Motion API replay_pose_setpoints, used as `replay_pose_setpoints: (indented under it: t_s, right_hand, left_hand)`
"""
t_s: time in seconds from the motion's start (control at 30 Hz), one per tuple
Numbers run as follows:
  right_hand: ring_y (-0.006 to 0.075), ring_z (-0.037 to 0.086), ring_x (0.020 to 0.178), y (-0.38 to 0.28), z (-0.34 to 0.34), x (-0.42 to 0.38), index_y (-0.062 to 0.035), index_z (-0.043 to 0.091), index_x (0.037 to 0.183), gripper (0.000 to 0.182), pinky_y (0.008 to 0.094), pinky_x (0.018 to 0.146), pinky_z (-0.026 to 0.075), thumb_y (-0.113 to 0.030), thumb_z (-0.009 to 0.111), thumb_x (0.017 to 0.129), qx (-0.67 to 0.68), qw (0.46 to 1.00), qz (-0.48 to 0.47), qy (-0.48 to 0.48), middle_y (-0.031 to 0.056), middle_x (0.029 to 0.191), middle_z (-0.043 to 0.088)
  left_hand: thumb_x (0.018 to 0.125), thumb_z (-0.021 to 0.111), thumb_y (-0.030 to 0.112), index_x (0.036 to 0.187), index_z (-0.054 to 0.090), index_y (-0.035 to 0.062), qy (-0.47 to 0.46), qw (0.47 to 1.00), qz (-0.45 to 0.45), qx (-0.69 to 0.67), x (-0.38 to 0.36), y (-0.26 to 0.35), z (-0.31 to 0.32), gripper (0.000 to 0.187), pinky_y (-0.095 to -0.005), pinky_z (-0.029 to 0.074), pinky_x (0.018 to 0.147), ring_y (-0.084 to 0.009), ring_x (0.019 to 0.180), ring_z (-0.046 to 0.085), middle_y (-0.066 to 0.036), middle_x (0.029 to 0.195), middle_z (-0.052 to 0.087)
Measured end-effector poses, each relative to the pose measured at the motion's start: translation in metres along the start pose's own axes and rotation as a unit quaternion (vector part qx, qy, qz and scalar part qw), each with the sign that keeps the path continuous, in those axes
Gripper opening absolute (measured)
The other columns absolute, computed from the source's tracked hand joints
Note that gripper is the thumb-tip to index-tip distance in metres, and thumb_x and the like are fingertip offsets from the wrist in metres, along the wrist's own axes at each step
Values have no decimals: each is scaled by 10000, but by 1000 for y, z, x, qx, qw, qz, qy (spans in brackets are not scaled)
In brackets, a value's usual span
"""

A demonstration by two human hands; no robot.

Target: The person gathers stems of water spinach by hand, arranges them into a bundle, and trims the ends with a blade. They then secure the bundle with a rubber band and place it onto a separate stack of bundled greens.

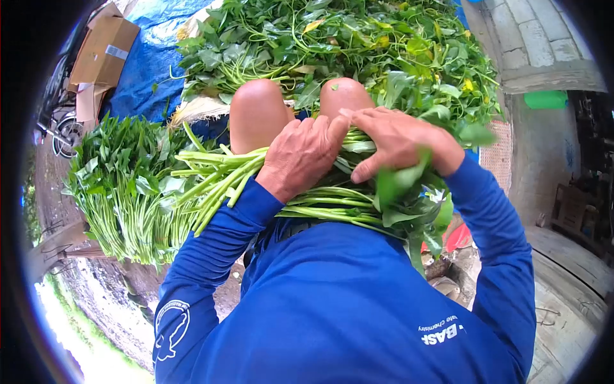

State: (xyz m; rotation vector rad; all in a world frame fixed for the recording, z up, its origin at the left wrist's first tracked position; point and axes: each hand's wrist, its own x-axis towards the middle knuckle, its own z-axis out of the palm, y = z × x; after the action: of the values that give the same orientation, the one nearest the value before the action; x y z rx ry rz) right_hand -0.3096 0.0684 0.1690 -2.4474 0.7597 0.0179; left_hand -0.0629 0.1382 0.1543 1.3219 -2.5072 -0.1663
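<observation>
While the person's bare knees [259, 115] stood raised side by side, both hands were at work over the lap, approx. ctr. of view.

Item 1: bundle of long, pale-green, smooth stems [224, 171], qty. unknown, held crosswise above the lap, cut ends fanned out to the L.

Item 2: left hand [302, 157], bare, fingers wrapped tight round item 1.

Item 3: right hand [400, 137], bare, arched over the greens just R of item 2; thumb spread wide from fingers, fingertips at the L thumb. Contact under palm hidden.

Item 4: loose green stems [336, 200], lying across the lap just below the hands, running R into broad dark-green leaves [416, 221], partly blurred.

Item 5: large loose heap of green leafy stems w/ some yellow leaves [345, 48], beyond the knees.

Item 6: upright, close-packed stand of leafy green stems [137, 192], L of the person, leaves at far end, stems nearer.

Surroundings: crinkled blue plastic tarp [150, 48], far L; brown cardboard box w/ white label [109, 54], beside tarp; grey concrete-block wall [534, 32], far R; bright-green rounded object [545, 100], type n/k, nr. wall.

Clothing: blue long-sleeved shirt w/ white lettering [364, 294].
</observation>
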Motion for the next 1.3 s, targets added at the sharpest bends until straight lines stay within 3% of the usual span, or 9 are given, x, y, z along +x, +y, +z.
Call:
replay_pose_setpoints:
  t_s: [0.13,0.2,0.3,0.43,0.63,0.8,0.9,1.2,1.3]
  right_hand:
    - [397,616,1270,-39,-11,-8,-90,543,1520,878,548,1066,478,-371,885,763,-12,988,138,-72,180,1339,668]
    - [381,628,1206,-45,-1,-16,-88,562,1474,834,538,1022,480,-308,896,742,-31,992,123,5,160,1256,669]
    - [364,637,1157,-49,9,-24,-89,574,1442,804,522,983,480,-241,905,725,-49,990,111,72,140,1181,665]
    - [361,637,1166,-55,8,-21,-81,562,1462,835,515,976,473,-253,913,724,-82,988,112,67,138,1179,667]
    - [396,531,1453,-43,-23,-38,-70,437,1651,1021,542,1268,325,-313,857,753,-17,991,129,-14,214,1533,572]
    - [293,581,1389,-42,11,-41,-141,530,1590,797,549,1264,338,-154,778,833,-326,930,152,77,119,1439,627]
    - [245,594,1341,-21,26,-56,-175,580,1539,638,542,1249,351,-136,692,912,-281,937,85,192,46,1359,649]
    - [262,577,1327,-50,63,-85,-235,609,1515,593,554,1266,335,-126,648,934,-283,906,133,284,17,1357,612]
    - [307,519,1425,-43,79,-107,-274,608,1522,621,571,1261,324,-130,655,920,-318,882,168,305,53,1482,584]
  left_hand:
    - [814,877,199,1501,458,53,-199,917,-1,-344,18,-27,-27,818,-398,512,1132,-340,1302,660,-207,1347,652]
    - [794,959,301,1670,340,33,-308,738,-117,-589,30,-50,-60,1105,-393,389,1262,-285,1512,492,-199,1590,540]
    - [831,942,395,1665,387,22,-273,847,-102,-444,27,-72,-65,1069,-389,414,1236,-282,1486,517,-201,1590,553]
    - [849,924,514,1679,356,36,-328,872,-60,-358,17,-58,-35,1115,-438,505,1134,-386,1359,640,-273,1481,626]
    - [888,845,253,1331,623,86,-298,932,-54,-200,8,-44,-27,522,-574,540,843,-470,997,713,-217,1007,755]
    - [846,826,145,1272,629,101,-242,950,-77,-179,-2,-30,-36,472,-569,536,821,-455,999,712,-200,996,742]
    - [802,816,89,1258,595,116,-223,959,-89,-148,-9,-23,-32,508,-566,539,822,-441,1011,712,-172,981,723]
    - [972,789,497,1464,620,27,-301,858,-126,-396,-9,-35,-66,702,-456,558,1032,-425,1178,725,-239,1218,752]
    - [940,791,582,1458,630,62,-241,916,-45,-317,-32,-22,-59,752,-502,567,985,-457,1132,724,-242,1226,749]
